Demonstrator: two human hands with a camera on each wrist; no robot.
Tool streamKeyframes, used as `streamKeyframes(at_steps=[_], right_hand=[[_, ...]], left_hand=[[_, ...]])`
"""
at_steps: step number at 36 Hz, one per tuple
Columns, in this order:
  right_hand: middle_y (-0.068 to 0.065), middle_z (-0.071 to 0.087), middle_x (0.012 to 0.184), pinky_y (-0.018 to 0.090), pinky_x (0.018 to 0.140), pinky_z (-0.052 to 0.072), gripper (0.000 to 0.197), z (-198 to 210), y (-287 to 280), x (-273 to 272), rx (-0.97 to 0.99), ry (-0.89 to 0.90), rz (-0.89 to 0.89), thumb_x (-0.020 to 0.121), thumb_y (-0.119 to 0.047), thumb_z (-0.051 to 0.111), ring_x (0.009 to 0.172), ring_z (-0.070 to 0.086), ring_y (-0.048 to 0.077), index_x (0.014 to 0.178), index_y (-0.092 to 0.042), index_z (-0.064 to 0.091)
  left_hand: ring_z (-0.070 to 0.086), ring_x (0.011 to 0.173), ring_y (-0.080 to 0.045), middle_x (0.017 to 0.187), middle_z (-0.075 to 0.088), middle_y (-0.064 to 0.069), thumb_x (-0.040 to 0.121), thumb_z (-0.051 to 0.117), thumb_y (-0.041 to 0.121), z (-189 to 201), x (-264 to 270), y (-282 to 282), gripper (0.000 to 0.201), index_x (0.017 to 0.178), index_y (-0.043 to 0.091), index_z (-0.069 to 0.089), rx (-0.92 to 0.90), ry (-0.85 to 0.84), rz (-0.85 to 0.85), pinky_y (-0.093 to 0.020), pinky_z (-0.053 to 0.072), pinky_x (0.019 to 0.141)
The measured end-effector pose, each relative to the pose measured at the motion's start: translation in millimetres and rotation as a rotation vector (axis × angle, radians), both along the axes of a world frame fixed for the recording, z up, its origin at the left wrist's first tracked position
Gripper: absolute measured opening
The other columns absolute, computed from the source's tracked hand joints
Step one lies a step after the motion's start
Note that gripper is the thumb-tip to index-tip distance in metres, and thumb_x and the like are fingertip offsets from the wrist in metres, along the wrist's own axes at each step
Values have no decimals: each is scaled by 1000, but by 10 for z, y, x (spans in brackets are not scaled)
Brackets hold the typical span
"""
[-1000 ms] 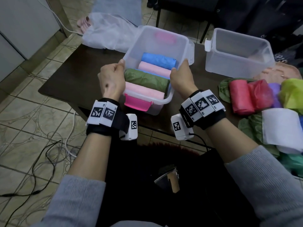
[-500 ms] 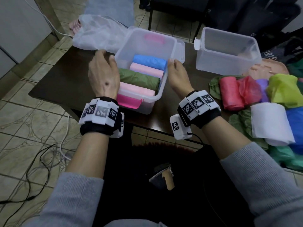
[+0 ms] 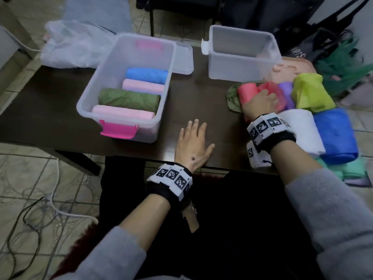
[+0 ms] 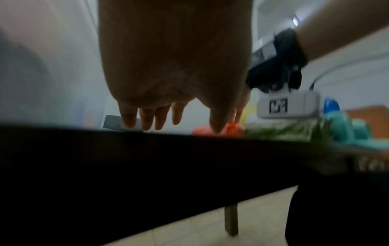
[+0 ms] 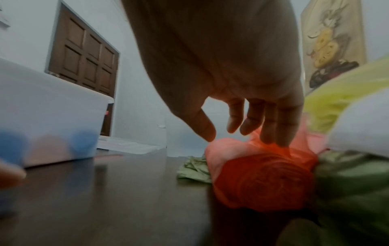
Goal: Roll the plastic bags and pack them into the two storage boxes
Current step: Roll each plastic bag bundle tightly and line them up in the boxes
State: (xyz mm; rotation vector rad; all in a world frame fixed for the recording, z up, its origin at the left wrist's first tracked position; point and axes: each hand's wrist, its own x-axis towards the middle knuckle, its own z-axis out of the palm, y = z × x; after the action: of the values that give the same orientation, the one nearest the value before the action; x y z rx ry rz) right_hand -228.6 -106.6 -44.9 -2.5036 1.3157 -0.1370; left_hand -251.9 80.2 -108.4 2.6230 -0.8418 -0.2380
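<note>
A clear storage box point(image 3: 86, 102) with pink latches stands on the dark table point(image 3: 197, 98) at left, holding blue, pink and green rolled bags point(image 3: 129, 99). A second clear box point(image 3: 226, 65) stands empty at the back right. My left hand point(image 3: 193, 138) lies flat and open on the table near the front edge. My right hand point(image 3: 260, 102) reaches over a red rolled bag point(image 3: 245, 90); in the right wrist view its fingertips point(image 5: 282, 141) touch the red roll point(image 5: 263, 179) from above, fingers loosely spread.
Loose bags in yellow-green point(image 3: 308, 93), purple, white point(image 3: 302, 128), blue point(image 3: 335, 134) and teal are piled at the table's right end. A translucent white bag point(image 3: 72, 43) lies at the back left. Cables point(image 3: 40, 209) trail on the tiled floor.
Both hands let go of the left box. The left hand moved to the table's front edge; the right hand swung right onto the red roll. The head view shifted right.
</note>
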Motion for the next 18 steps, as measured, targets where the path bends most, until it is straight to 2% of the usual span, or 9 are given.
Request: streamKeyframes(at_steps=[3, 7, 10, 13, 16, 18], right_hand=[[24, 26, 146, 40, 110, 22, 58, -47, -56, -16, 37, 66, -8, 93, -22, 52, 137, 24, 36, 140, 2, 26], [24, 29, 146, 42, 109, 25, 58, -79, -94, 9, 52, 103, -30, 94, -25, 51, 136, 27, 37, 140, 0, 26], [23, 31, 145, 42, 109, 26, 65, -74, -94, 24, 88, 116, -51, 90, -27, 58, 134, 30, 37, 140, 2, 28], [23, 29, 143, 42, 105, 34, 71, -84, -57, 29, 135, 95, -35, 85, -21, 65, 129, 38, 38, 139, 3, 27], [22, 28, 141, 44, 104, 38, 72, -125, 19, 22, 159, 56, -20, 83, -18, 67, 123, 44, 39, 139, 1, 26], [19, 30, 140, 45, 104, 34, 71, -150, 77, 20, 153, 46, -26, 82, -18, 69, 125, 42, 38, 138, -1, 29]], left_hand=[[4, 147, -19, 159, 9, -5, 93, 41, 52, -121, 46, 46, 70, 150, 18, 19, 36, -27, 17, -39, 1, 117], [2, 147, -16, 159, 9, -2, 92, 37, 57, -178, 53, 107, 70, 150, 22, 21, 42, -97, 33, -40, -5, 117], [2, 147, -15, 159, 10, -1, 91, 35, 59, -207, 55, 103, 69, 149, 23, 22, 33, -99, 34, -39, -5, 117], [3, 147, -15, 159, 11, -1, 83, 18, 66, -222, 61, 104, 78, 149, 23, 23, 36, -117, 35, -39, -5, 117], [2, 147, -15, 159, 10, -1, 89, 26, 62, -235, 62, 107, 72, 149, 23, 22, 39, -108, 36, -39, -6, 117], [2, 147, -14, 159, 10, -1, 86, 22, 63, -233, 63, 104, 74, 149, 23, 22, 38, -110, 37, -39, -6, 117]])
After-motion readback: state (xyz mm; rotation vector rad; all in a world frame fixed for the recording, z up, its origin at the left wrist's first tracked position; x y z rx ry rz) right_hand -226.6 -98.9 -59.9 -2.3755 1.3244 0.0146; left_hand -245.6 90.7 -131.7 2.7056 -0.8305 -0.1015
